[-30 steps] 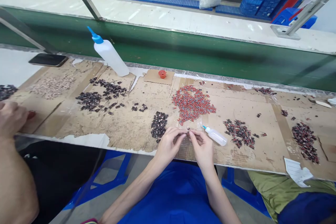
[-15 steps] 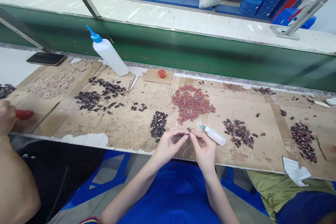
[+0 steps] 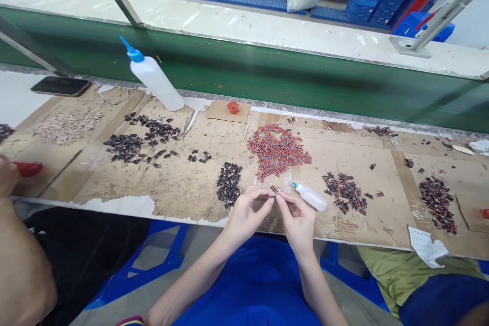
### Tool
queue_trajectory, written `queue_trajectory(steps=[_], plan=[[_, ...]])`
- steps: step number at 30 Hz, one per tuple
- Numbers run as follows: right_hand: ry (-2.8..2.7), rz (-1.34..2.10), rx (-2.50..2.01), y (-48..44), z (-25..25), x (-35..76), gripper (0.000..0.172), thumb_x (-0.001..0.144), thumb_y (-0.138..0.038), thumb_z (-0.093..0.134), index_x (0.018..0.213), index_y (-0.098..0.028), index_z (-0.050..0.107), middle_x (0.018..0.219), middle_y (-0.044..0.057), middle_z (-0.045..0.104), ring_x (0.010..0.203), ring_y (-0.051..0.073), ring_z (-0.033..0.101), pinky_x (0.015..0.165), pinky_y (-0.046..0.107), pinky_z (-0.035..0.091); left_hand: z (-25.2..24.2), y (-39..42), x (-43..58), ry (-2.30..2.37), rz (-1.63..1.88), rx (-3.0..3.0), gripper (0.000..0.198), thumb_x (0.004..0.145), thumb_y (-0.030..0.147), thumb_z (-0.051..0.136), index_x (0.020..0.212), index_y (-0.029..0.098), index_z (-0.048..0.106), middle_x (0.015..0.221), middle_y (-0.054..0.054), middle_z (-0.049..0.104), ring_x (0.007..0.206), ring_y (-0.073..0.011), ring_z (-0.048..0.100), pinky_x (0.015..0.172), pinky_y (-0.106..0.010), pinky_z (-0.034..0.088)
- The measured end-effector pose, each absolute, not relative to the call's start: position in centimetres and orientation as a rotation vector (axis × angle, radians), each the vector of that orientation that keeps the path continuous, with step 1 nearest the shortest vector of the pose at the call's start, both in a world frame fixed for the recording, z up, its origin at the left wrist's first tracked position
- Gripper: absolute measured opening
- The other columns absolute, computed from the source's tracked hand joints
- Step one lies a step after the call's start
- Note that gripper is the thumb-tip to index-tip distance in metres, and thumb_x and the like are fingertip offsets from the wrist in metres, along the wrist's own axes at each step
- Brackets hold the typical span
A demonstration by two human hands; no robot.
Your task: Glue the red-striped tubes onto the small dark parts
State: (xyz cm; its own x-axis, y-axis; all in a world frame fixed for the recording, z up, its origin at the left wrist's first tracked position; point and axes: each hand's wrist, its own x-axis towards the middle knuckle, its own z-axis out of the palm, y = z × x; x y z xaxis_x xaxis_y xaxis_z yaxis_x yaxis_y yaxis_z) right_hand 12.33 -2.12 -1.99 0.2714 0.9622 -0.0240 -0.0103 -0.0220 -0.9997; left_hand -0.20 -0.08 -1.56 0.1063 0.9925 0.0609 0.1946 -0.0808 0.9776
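My left hand (image 3: 248, 213) and my right hand (image 3: 298, 220) meet fingertip to fingertip over the table's front part. Both are closed in a pinch on a small dark part with a bit of red (image 3: 274, 190); the fingers hide most of it. Just beyond them lies a spread pile of small red-and-black pieces (image 3: 278, 150). Left of my left hand is a heap of small black parts (image 3: 229, 182). A small clear squeeze bottle with a blue tip (image 3: 312, 197) lies beside my right hand. Farther right sits a pile of black parts with red pieces (image 3: 346, 192).
A large white squeeze bottle (image 3: 157, 80), a red cap (image 3: 233, 107) on cardboard and a phone (image 3: 61, 86) are along the back. More black parts (image 3: 124, 147) lie left. A co-worker's hand (image 3: 6, 175) is at far left. A torn paper (image 3: 427, 246) hangs over the front edge.
The view has shifted slightly, so the table things sit a little farther left. My hands keep the same pinch on the part, with hardly any movement. A red object now shows at the right edge.
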Motion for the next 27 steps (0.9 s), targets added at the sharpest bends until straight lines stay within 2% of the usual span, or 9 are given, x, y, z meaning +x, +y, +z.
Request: queue_trajectory(steps=[8,15,19,22,24,27], plan=[[-1.270,1.033,-1.339,-2.4,-2.2,14.1,0.016,0.084,-0.027,0.063,0.095,-0.020,0.074,0.095,0.008,0.074,0.087,0.021,0.071,0.081,0.035,0.058,-1.4,-0.5,0.0,1.244,1.067,1.464,0.012,0.080,0.022,0.058,0.083,0.018,0.069,0.084,-0.005,0.072,0.084,-0.0182,0.064,0.081,-0.029,0.050],[-1.381,0.780,-1.328,-2.9,-0.5,14.6,0.015,0.086,-0.021,0.060,0.095,-0.020,0.071,0.083,0.005,0.071,0.076,0.016,0.068,0.070,0.028,0.057,-1.2,-0.8,1.0,1.139,1.099,1.541,0.014,0.084,0.028,0.059,0.085,0.018,0.069,0.087,-0.006,0.072,0.087,-0.0192,0.067,0.082,-0.030,0.052],[-1.333,0.647,-1.387,-2.8,0.2,15.8,0.012,0.085,-0.019,0.060,0.085,-0.019,0.071,0.079,0.005,0.071,0.075,0.016,0.068,0.070,0.027,0.056,-1.8,0.1,0.3,1.140,1.093,1.808,0.019,0.087,0.034,0.058,0.096,0.023,0.070,0.094,-0.005,0.072,0.096,-0.0225,0.064,0.088,-0.037,0.050],[-1.172,0.347,-1.573,-2.7,0.2,18.1,0.012,0.085,-0.019,0.058,0.083,-0.018,0.070,0.082,0.006,0.069,0.077,0.017,0.066,0.069,0.030,0.056,-3.0,1.4,-2.5,1.359,1.070,2.064,0.030,0.086,0.041,0.057,0.110,0.026,0.066,0.105,-0.007,0.071,0.104,-0.0285,0.058,0.094,-0.047,0.044],[-1.092,0.142,-1.696,-2.7,0.1,19.8,0.013,0.085,-0.020,0.057,0.084,-0.018,0.070,0.087,0.008,0.067,0.081,0.019,0.065,0.071,0.033,0.055,-4.0,2.3,-5.0,1.635,0.981,2.162,0.025,0.087,0.039,0.054,0.105,0.028,0.068,0.097,-0.007,0.071,0.102,-0.0309,0.056,0.091,-0.051,0.041],[-1.205,-0.042,-1.800,-2.7,-0.3,21.0,0.015,0.086,-0.021,0.056,0.088,-0.019,0.071,0.090,0.010,0.066,0.089,0.022,0.061,0.081,0.041,0.053,-5.2,2.9,-7.4,1.804,0.821,2.309,0.016,0.083,0.039,0.059,0.087,0.029,0.071,0.082,-0.004,0.071,0.090,-0.0304,0.057,0.080,-0.049,0.042]])
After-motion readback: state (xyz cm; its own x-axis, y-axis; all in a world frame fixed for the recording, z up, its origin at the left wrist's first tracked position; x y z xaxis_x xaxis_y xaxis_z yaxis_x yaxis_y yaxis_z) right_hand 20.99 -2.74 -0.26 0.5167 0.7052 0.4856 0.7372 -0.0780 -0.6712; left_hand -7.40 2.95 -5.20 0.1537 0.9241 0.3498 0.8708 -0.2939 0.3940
